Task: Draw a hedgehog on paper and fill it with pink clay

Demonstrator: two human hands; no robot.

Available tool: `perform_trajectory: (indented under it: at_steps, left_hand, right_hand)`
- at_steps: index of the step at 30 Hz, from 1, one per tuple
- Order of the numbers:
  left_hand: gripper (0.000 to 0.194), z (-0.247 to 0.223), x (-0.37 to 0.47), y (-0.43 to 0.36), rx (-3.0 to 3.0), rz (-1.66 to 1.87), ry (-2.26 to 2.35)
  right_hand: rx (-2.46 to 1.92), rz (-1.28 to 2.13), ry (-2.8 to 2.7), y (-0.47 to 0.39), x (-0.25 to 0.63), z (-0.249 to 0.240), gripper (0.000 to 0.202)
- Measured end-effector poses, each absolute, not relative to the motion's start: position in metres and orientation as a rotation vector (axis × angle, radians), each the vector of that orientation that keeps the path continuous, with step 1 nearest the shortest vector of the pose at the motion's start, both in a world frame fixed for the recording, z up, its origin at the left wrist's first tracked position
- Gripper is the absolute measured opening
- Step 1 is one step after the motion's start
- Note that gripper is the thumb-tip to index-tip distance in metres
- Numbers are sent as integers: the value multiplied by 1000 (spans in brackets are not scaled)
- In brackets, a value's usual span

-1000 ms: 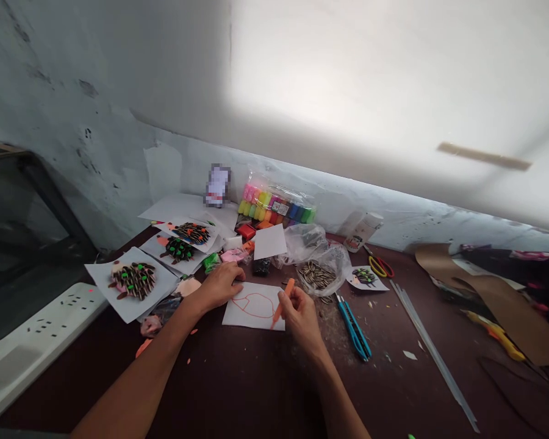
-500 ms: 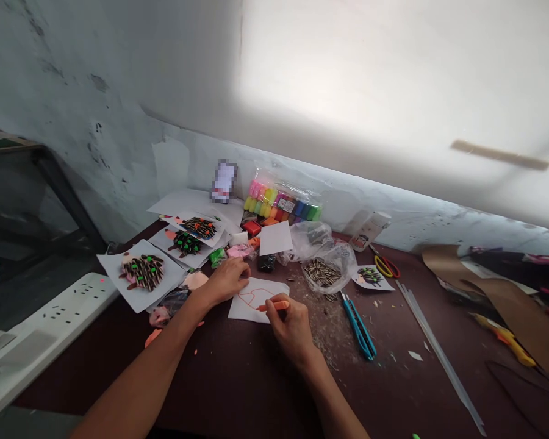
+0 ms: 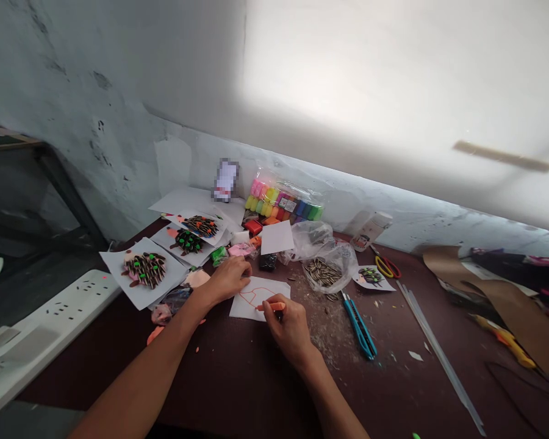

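Note:
An orange marker (image 3: pixel 274 306) is pinched in my right hand (image 3: pixel 290 323), its tip down on a small white sheet (image 3: pixel 247 310). Orange outline strokes curve across that sheet. My left hand (image 3: pixel 231 277) rests at the sheet's upper left edge, fingers bent; whether anything is between them cannot be made out. Beyond it lie a green packet (image 3: pixel 218 256) and a pink packet (image 3: pixel 241 250). A blank white card (image 3: pixel 277 237) rests on a dark packet (image 3: pixel 268 262) just above the sheet.
Finished seed-and-clay pictures (image 3: pixel 147 271) lie left, beside a power strip (image 3: pixel 68 311). A bag of striped seeds (image 3: pixel 322 272), a teal cutter (image 3: pixel 359 327), scissors (image 3: pixel 387 266), clear sticks (image 3: pixel 439 353) and a yellow glue gun (image 3: pixel 505 339) lie right. Coloured clay packs (image 3: pixel 283 204) stand behind.
The marker tip has shifted slightly left, and the orange line on the sheet looks a little longer. My left hand stays at the sheet's edge.

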State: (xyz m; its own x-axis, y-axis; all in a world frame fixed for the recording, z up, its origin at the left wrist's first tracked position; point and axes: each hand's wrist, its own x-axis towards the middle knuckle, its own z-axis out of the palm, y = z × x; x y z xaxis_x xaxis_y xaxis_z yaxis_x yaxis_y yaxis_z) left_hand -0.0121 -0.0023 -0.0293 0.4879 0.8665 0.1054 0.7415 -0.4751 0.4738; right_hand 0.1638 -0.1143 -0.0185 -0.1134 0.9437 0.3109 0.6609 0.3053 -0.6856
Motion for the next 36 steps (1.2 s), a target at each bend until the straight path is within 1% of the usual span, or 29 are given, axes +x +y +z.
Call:
perform_trajectory:
  at_steps: [7, 22, 28, 36]
  left_hand:
    - [11, -30, -12, -1, 2391, 439, 1355]
    - [11, -33, -12, 0, 2413, 454, 1352]
    - [11, -33, -12, 0, 2400, 463, 1354]
    - [11, -31, -12, 0, 2398, 438, 1344]
  right_hand:
    - [-1435, 510, -1820, -115, 166, -15, 34]
    - [-1424, 380, -1851, -114, 167, -21, 31]
    - [-1418, 453, -1814, -115, 167, -17, 34]
    - [-1513, 317, -1763, -112, 175, -18, 34]
